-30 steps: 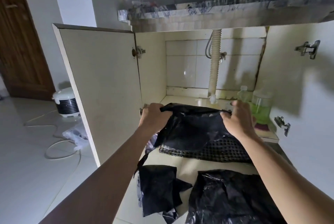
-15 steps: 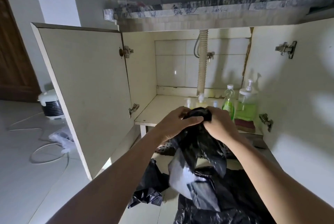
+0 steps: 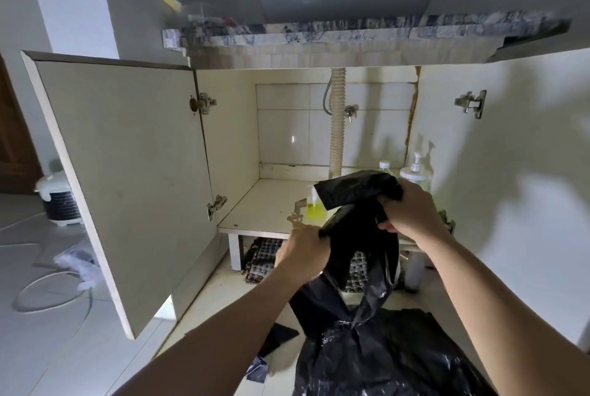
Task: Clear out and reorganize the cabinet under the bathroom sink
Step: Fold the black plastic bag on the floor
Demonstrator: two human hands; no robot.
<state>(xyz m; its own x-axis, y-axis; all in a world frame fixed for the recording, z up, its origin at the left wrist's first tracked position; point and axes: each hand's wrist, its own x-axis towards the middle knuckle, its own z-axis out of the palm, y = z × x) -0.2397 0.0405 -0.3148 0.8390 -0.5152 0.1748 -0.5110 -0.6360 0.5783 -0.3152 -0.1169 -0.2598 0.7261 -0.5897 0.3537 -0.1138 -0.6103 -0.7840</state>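
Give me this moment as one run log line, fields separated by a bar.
phase: bunching bag | left hand: grips black plastic bag | right hand: grips bag top | cabinet shelf: bottles at right | doors: open

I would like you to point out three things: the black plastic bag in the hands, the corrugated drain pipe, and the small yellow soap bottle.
black plastic bag (image 3: 357, 236): head view, on the bunched middle between the hands.
corrugated drain pipe (image 3: 336, 127): head view, on its mid-length.
small yellow soap bottle (image 3: 313, 210): head view, on the yellow body.
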